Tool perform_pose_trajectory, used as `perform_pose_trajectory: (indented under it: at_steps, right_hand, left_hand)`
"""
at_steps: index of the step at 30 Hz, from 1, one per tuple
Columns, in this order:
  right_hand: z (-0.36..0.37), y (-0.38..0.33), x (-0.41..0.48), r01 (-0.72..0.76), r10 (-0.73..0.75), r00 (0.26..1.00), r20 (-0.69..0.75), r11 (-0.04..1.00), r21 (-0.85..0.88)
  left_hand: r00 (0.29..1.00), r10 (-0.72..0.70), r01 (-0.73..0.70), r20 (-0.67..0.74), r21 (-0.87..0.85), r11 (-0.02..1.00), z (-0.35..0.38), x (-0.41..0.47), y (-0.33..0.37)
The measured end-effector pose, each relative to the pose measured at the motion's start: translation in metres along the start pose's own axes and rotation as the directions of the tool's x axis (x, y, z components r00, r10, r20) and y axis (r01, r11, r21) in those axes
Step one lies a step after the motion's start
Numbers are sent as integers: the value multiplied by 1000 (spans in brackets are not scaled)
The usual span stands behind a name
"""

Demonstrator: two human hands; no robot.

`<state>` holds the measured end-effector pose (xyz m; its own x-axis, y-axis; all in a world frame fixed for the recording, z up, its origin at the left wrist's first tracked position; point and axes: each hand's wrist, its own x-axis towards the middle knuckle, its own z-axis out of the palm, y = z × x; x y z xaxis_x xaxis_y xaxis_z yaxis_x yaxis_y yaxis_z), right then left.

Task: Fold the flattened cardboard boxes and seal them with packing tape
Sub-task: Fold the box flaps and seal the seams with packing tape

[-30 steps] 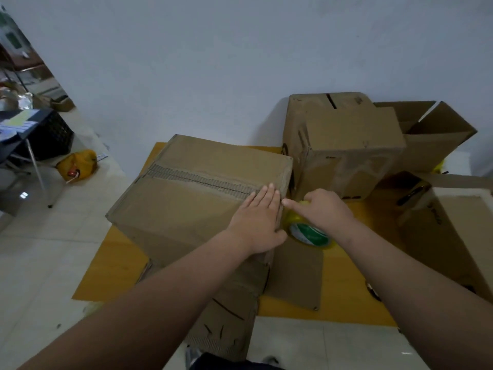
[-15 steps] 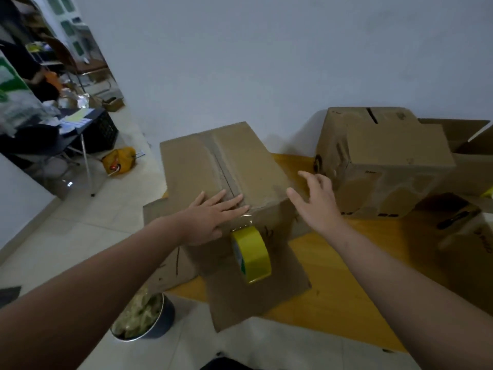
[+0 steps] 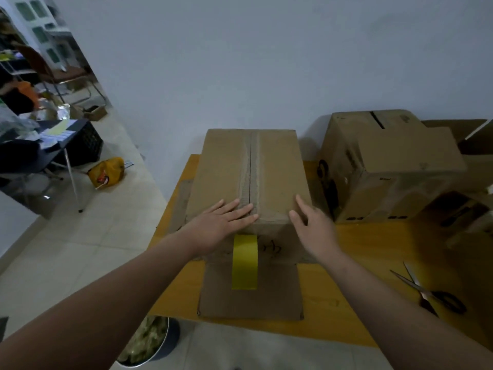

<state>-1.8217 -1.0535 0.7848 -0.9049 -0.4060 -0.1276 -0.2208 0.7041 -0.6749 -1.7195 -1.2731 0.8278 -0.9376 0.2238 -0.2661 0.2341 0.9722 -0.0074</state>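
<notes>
A brown cardboard box (image 3: 226, 166) stands on the yellow table (image 3: 360, 265), its two top flaps meeting in a centre seam that runs away from me. My left hand (image 3: 221, 225) presses flat on the near end of the top, fingers straight across the seam. My right hand (image 3: 310, 225) rests with straight fingers against the box's near right corner. A yellow roll of packing tape (image 3: 245, 263) hangs at the box's front face, over a flap lying flat on the table.
A second folded box (image 3: 394, 166) stands to the right, with open boxes behind it. Scissors (image 3: 429, 292) lie on the table at the right. A metal bowl (image 3: 149, 343) sits on the floor below the table edge. A dark desk and a yellow bag are at the left.
The box has been turned so its seam now points straight away from me. My right hand let go of the tape roll and came to the box's right corner. The roll now hangs in front.
</notes>
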Motion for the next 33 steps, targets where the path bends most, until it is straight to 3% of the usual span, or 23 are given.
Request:
perform_pose_trajectory:
  at_steps: [2,4,6,7,9,11,13,15,22,24,29,33]
  right_hand:
    - [0,-4,2,-27,28,1000,-4,1000,5]
    - [0,-14,1,-30,25,999,-30,985,-167]
    - [-3,-30,0,121,-164,983,-78,913,-390]
    - [-4,-40,1,253,-300,953,-48,872,-419]
    - [-3,-59,7,478,-463,875,139,782,-399]
    - [5,-67,16,564,-453,824,341,720,-405]
    - [14,-65,21,570,-387,815,431,671,-474]
    - [22,-57,22,564,-385,824,415,625,-539]
    - [29,-56,19,542,-417,839,349,587,-602]
    - [31,-55,19,536,-417,843,341,587,-607]
    - [31,-55,20,533,-411,845,343,584,-612]
    - [31,-56,18,535,-410,843,347,587,-607]
  left_hand:
    - [1000,5,-4,-21,4,1000,2,2,-4]
    - [999,-14,14,-46,7,1000,4,3,-3]
    - [994,-51,47,-100,-48,998,8,3,0]
    - [985,-78,61,-154,-108,992,10,1,3]
    - [926,-128,45,-356,-232,972,17,-3,7]
    - [814,-274,68,-512,-386,920,26,-9,12]
    - [755,-512,172,-410,-631,757,28,-18,22]
    - [737,-654,307,-172,-776,551,26,-19,32]
    - [670,-687,335,281,-941,-59,23,-8,64]
    - [679,-678,345,282,-938,-44,27,-11,70]
    - [686,-715,322,134,-937,133,30,-18,73]
    - [645,-707,408,291,-913,-3,49,-11,79]
